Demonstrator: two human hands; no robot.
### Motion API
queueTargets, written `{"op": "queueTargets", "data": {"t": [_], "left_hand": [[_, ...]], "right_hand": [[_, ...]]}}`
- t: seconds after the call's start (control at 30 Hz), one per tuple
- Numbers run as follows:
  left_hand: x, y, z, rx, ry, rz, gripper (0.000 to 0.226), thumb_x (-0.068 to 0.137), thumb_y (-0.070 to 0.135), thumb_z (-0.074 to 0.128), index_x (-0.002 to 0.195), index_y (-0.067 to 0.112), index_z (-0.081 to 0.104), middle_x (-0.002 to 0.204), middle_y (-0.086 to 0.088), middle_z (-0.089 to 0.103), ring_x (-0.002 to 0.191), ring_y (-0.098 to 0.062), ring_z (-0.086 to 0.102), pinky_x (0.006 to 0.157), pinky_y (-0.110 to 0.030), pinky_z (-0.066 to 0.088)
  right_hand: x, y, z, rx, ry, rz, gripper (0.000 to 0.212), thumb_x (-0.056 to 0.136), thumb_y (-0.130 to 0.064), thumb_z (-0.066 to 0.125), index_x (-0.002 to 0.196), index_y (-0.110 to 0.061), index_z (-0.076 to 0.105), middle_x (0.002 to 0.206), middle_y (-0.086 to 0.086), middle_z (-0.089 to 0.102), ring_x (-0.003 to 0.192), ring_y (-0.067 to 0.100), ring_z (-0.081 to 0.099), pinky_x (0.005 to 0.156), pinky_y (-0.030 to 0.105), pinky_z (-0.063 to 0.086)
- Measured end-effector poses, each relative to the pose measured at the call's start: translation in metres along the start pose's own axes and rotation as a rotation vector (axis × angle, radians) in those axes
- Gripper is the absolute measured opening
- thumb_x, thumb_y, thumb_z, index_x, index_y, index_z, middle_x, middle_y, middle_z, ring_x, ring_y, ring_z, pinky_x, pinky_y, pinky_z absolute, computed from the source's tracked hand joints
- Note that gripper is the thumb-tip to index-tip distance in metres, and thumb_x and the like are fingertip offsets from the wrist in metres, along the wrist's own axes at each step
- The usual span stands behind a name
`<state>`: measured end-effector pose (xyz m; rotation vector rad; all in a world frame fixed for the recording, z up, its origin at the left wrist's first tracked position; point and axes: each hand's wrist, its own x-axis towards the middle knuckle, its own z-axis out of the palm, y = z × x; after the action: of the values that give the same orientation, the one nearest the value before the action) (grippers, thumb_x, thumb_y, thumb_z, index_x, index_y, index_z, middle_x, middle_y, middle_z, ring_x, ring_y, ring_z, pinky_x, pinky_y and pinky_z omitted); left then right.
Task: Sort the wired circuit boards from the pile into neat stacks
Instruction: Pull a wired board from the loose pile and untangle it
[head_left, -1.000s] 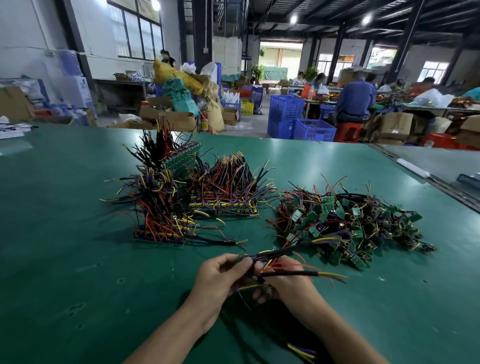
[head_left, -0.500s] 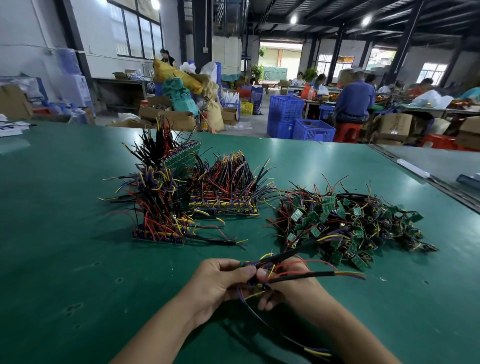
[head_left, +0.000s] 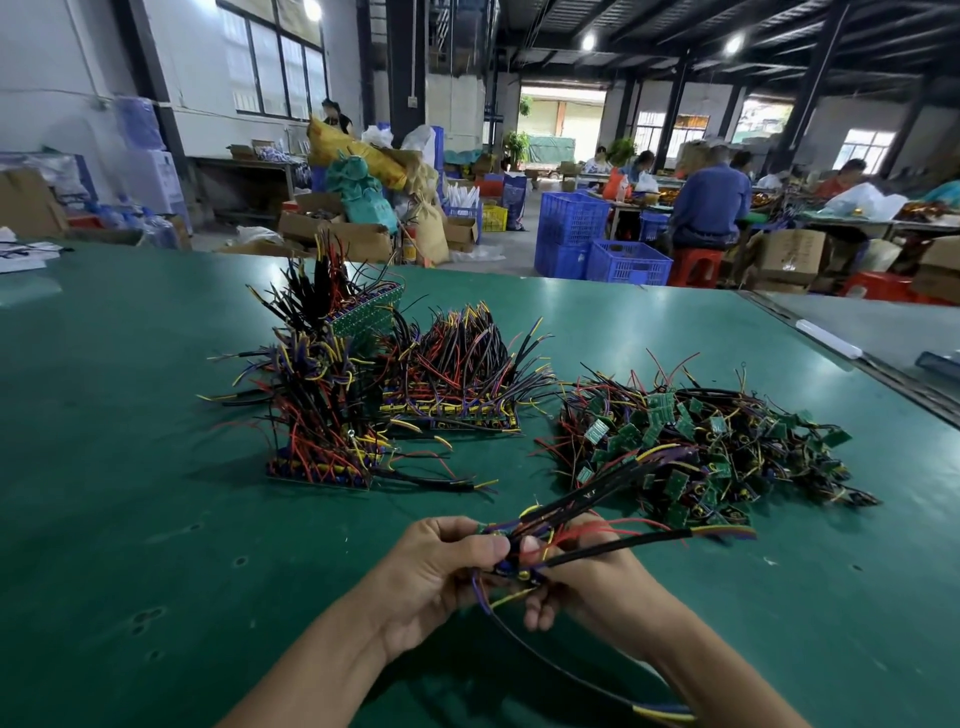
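Black and red wires (head_left: 623, 540): fan from the grip up and right, tips over the near edge of the pile (head_left: 701, 452).
Grip: left hand (head_left: 436, 577) pinches the left end of a small board (head_left: 511, 564); right hand (head_left: 587, 577) has fingers curled round the right end and the wire roots. Both are clamped on the same piece, held above the green table (head_left: 130, 493).
Board: mostly hidden by the fingers, so can't tell which face is up.
Loose lead (head_left: 665, 713): droops back toward the person, under the right forearm.
Stacks (head_left: 322, 447): ahead and left of the grip, wires bristling upward, well apart from the hands.
Axis: the wire bundle points right, toward the pile and away from the stacks.
Nearer hand: left for the stacks, right for the pile.
Next, my read: swing the wires upright, then carry left to the near stack. The drooping lead may snag.
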<state>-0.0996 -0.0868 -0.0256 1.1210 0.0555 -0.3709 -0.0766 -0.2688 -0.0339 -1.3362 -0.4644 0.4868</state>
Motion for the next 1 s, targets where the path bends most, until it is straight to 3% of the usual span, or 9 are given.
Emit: {"op": "queueTargets", "data": {"t": [0.27,0.37,0.5,0.6,0.67,0.8,0.9,1.0], "left_hand": [[0.000,-0.003,-0.002,-0.095,-0.060,0.025,0.008,0.064,-0.001,0.074,0.062,0.005,0.068,0.076,-0.018,0.072,0.058,-0.025,0.070,0.046,-0.023,0.053],[0.000,-0.003,-0.001,-0.120,-0.099,0.040,0.010,0.063,0.004,0.081,0.065,0.004,0.071,0.076,-0.018,0.072,0.058,-0.024,0.070,0.050,-0.026,0.056],[0.002,-0.002,-0.001,-0.162,-0.136,0.044,0.049,0.044,0.017,0.096,0.078,-0.004,0.069,0.072,-0.020,0.068,0.054,-0.025,0.066,0.058,-0.031,0.059],[0.001,0.000,0.002,-0.156,-0.093,0.032,0.016,0.064,0.007,0.086,0.069,0.004,0.072,0.071,-0.017,0.069,0.053,-0.022,0.066,0.057,-0.029,0.059],[0.001,0.001,0.003,-0.153,-0.053,0.022,0.013,0.071,0.000,0.077,0.063,0.009,0.073,0.069,-0.012,0.070,0.051,-0.018,0.065,0.055,-0.027,0.058],[0.005,0.003,0.004,-0.201,0.022,0.050,0.006,0.068,0.000,0.070,0.065,0.005,0.073,0.066,-0.012,0.070,0.046,-0.014,0.063,0.047,-0.021,0.054],[0.010,0.006,0.000,-0.255,0.115,0.100,0.011,0.069,0.005,0.065,0.078,0.000,0.067,0.070,-0.013,0.070,0.047,-0.014,0.063,0.047,-0.021,0.054],[0.011,0.011,-0.005,-0.318,0.190,0.161,0.011,0.070,0.007,0.065,0.079,0.001,0.065,0.067,-0.010,0.069,0.048,-0.012,0.063,0.047,-0.019,0.054]], "right_hand": [[-0.001,0.002,0.001,0.035,-0.010,-0.005,0.014,0.088,-0.014,0.062,0.081,-0.012,0.075,0.077,0.016,0.069,0.052,0.022,0.066,0.048,0.023,0.053],[-0.001,0.003,0.004,0.073,-0.022,-0.010,0.013,0.087,-0.019,0.067,0.085,-0.007,0.070,0.079,0.017,0.070,0.051,0.021,0.065,0.048,0.022,0.052],[-0.001,0.004,0.006,0.183,-0.059,-0.037,0.052,0.079,-0.036,0.079,0.101,0.003,0.053,0.077,0.014,0.068,0.053,0.020,0.065,0.051,0.022,0.053],[-0.002,0.001,0.003,0.167,-0.014,-0.014,0.066,0.068,-0.043,0.086,0.101,0.001,0.051,0.072,0.014,0.068,0.051,0.022,0.064,0.049,0.024,0.052],[-0.002,-0.002,0.001,0.150,0.007,-0.001,0.070,0.066,-0.041,0.088,0.103,0.002,0.048,0.072,0.015,0.068,0.051,0.024,0.064,0.049,0.026,0.052],[-0.001,-0.005,-0.004,0.152,0.097,0.021,0.051,0.073,-0.034,0.082,0.101,-0.003,0.052,0.069,0.015,0.066,0.054,0.027,0.066,0.048,0.027,0.052],[0.002,-0.004,-0.006,0.171,0.177,0.035,0.034,0.079,-0.025,0.073,0.103,-0.008,0.056,0.076,0.020,0.069,0.056,0.028,0.068,0.049,0.028,0.054],[0.007,-0.005,-0.010,0.186,0.302,0.026,0.033,0.073,-0.020,0.067,0.102,-0.008,0.057,0.076,0.019,0.071,0.052,0.025,0.067,0.046,0.026,0.054]]}}
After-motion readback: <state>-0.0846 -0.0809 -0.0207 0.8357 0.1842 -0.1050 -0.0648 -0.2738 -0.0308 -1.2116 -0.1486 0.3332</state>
